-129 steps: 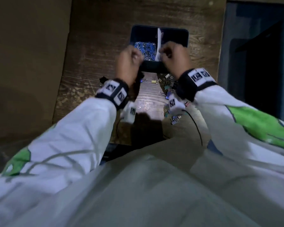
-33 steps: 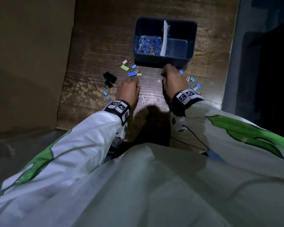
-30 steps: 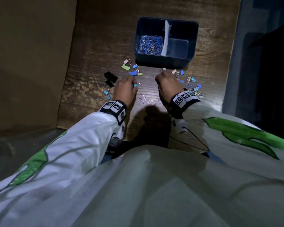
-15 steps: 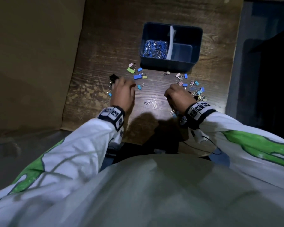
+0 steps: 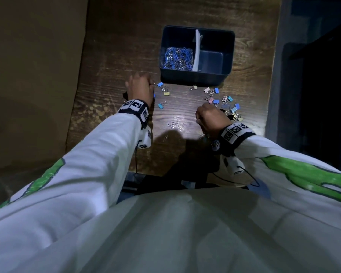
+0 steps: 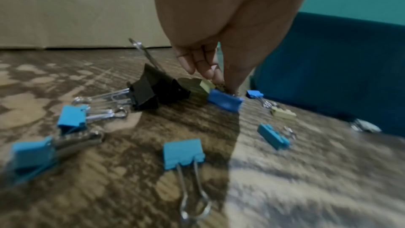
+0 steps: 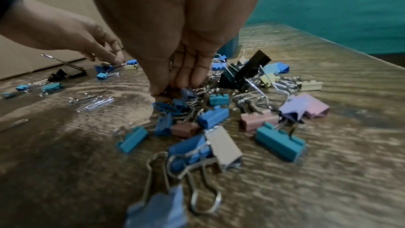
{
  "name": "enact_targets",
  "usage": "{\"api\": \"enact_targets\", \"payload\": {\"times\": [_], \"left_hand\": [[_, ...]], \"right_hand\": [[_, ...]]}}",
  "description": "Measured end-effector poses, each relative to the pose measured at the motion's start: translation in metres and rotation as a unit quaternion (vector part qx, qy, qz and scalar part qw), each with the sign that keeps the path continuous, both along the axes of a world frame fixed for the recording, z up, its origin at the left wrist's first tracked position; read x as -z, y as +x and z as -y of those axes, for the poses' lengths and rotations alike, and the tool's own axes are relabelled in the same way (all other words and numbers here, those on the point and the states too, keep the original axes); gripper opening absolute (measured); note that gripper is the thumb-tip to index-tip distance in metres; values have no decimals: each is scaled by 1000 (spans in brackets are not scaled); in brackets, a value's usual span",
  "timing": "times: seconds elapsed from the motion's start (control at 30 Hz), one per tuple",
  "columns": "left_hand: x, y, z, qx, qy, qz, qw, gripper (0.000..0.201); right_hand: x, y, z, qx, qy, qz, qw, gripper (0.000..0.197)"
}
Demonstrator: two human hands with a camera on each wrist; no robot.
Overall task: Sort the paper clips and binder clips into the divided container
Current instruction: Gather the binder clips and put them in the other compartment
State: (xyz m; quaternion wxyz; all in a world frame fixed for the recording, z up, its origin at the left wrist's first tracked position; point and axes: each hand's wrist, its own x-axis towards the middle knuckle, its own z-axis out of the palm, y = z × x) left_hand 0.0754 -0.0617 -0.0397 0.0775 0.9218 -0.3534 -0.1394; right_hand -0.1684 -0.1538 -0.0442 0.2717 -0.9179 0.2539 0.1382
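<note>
Lying scattered on the wooden surface (image 5: 114, 62), the binder clips (image 7: 213, 116) wait in two groups in front of the divided container (image 5: 193, 76). Its left compartment already has the paper clips (image 5: 178, 58); the right one looks bare. A few loose paper clips (image 5: 174, 124) lie between your two hands.

Your left hand (image 5: 140, 87) is nearer to the left group. Its fingers (image 6: 205, 68) point down and touch the surface just behind a dark blue clip (image 6: 224, 100), beside a yellow clip (image 6: 202, 86) and a black clip (image 6: 153, 89). I cannot tell if they already pinch something. The blue clip's long axis runs about across your fingers, toward the container wall on the right.

Your right hand (image 5: 211, 119) comes down on the near-left edge of the bigger pile. Its fingers (image 7: 186, 77) are pressed together, with the tips among wire handles, and the grip is hidden. I think this hand should carry clips forward into the right compartment.
</note>
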Motion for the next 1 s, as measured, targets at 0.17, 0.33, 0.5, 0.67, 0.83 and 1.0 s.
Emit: {"api": "enact_targets", "payload": {"times": [0.17, 0.33, 0.5, 0.67, 0.83, 1.0], "left_hand": [[-7, 19, -14, -61, -82, -64, 993, 14], [-32, -6, -53, -32, -140, -73, 987, 14], [-20, -73, -93, 105, -7, -210, 972, 38], [-7, -103, -99, 126, 11, -160, 979, 23], [-5, -106, -105, 142, 9, -117, 983, 8], [-2, -102, -122, 123, -14, -89, 988, 25]], "right_hand": [[-4, 1, 1, 7, 1, 7, 1000, 13], [-12, 14, -14, 52, 72, 34, 995, 4], [-12, 32, -35, -11, 71, 11, 997, 24], [-16, 33, -43, -88, 58, 1, 994, 29], [-14, 31, -51, -106, 2, 0, 994, 16], [-9, 25, -51, -104, -14, -7, 994, 12]]}}
